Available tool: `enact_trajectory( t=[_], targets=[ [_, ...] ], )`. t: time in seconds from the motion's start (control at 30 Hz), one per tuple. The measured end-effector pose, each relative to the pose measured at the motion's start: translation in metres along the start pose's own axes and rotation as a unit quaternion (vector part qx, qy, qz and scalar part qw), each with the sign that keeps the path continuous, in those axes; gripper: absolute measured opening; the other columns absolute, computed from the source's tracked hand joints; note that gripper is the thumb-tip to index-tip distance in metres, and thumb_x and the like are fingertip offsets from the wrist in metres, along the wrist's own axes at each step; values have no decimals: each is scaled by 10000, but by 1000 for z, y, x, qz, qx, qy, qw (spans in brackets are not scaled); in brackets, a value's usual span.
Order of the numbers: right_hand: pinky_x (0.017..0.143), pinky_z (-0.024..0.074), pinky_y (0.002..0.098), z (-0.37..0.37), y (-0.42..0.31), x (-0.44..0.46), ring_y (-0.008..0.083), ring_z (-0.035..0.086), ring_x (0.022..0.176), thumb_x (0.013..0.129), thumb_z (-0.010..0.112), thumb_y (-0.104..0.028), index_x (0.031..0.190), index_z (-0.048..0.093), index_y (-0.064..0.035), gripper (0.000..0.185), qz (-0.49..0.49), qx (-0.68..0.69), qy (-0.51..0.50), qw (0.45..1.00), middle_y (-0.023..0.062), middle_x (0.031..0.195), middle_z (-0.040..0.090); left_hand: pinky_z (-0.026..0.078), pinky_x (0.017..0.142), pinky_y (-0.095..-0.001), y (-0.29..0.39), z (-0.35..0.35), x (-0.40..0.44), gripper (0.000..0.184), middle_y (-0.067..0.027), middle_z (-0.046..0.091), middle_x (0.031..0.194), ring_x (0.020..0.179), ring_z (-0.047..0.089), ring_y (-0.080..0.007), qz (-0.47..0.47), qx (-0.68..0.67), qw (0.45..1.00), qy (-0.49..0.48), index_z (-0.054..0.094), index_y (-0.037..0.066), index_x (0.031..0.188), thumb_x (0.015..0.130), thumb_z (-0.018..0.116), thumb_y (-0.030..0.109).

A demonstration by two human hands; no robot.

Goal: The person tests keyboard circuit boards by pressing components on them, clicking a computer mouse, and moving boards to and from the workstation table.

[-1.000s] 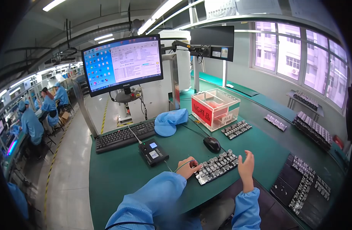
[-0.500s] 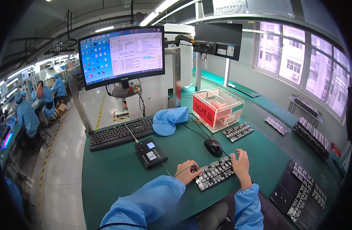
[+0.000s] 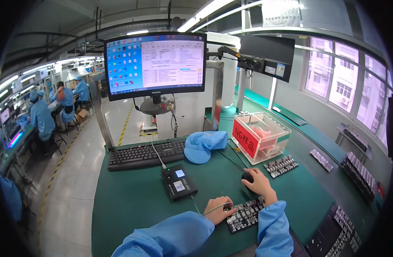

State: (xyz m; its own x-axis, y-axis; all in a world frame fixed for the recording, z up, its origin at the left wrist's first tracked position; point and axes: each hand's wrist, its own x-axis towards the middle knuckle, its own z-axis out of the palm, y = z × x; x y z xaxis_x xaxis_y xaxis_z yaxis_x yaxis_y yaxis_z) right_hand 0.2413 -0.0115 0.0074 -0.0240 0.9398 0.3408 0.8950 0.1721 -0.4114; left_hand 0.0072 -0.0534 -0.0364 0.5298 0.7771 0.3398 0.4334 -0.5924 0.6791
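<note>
My right hand (image 3: pixel 260 185) rests over a black computer mouse (image 3: pixel 247 177), fingers curled on it. At the left end of a circuit board panel (image 3: pixel 243 217) with many small metal parts, my left hand (image 3: pixel 219 209) pinches a small dark piece (image 3: pixel 227 207) with thin wires. My fingers partly hide this piece, and its kind cannot be made out. Those wires lead back to a black tester box (image 3: pixel 178 183) with a small lit screen. My right forearm covers part of the panel's right end.
A monitor (image 3: pixel 156 64) stands behind a black keyboard (image 3: pixel 146 154). Beside them are a blue cap (image 3: pixel 205 146) and a clear box (image 3: pixel 261 138) with a red label. More panels (image 3: pixel 281 166) lie on the right. Co-workers (image 3: pixel 43 115) sit at the far left.
My right hand has left the panel's right end and moved forward onto the mouse. My left hand stays at the panel's left end. The camera view has shifted.
</note>
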Motion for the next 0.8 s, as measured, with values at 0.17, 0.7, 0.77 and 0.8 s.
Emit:
enact_trajectory(
  t=[0.17,0.7,0.77,0.8],
  targets=[
    [929,484,429,15,8,-7,335,533,1157,756,713,-282,1233,593,-173,504,-30,-23,47,998,117,1306,531,443,786,-362,3,0,-1,346,-58,650,902,854,627,-226,0,25,1000,18,621,90,928,815,699,407],
    [899,506,416,13,12,-14,361,612,1055,759,713,-217,1192,636,-132,448,-12,103,78,992,128,1306,556,370,860,-327,6,-4,1,324,-26,651,932,869,608,-198,-27,9,999,-37,624,118,930,842,671,426],
    [898,507,415,12,11,-14,361,611,1054,760,712,-214,1200,628,-132,455,-12,111,72,991,126,1313,550,361,867,-324,7,-7,3,309,-20,652,930,889,604,-189,-37,6,998,-56,622,123,935,842,676,414],
    [937,485,394,9,8,-14,339,587,1115,759,715,-189,1215,617,-122,472,6,118,53,992,113,1320,546,374,821,-346,6,-6,2,302,-35,641,911,889,602,-213,-14,13,999,-41,607,111,938,850,668,394]
  ],
)
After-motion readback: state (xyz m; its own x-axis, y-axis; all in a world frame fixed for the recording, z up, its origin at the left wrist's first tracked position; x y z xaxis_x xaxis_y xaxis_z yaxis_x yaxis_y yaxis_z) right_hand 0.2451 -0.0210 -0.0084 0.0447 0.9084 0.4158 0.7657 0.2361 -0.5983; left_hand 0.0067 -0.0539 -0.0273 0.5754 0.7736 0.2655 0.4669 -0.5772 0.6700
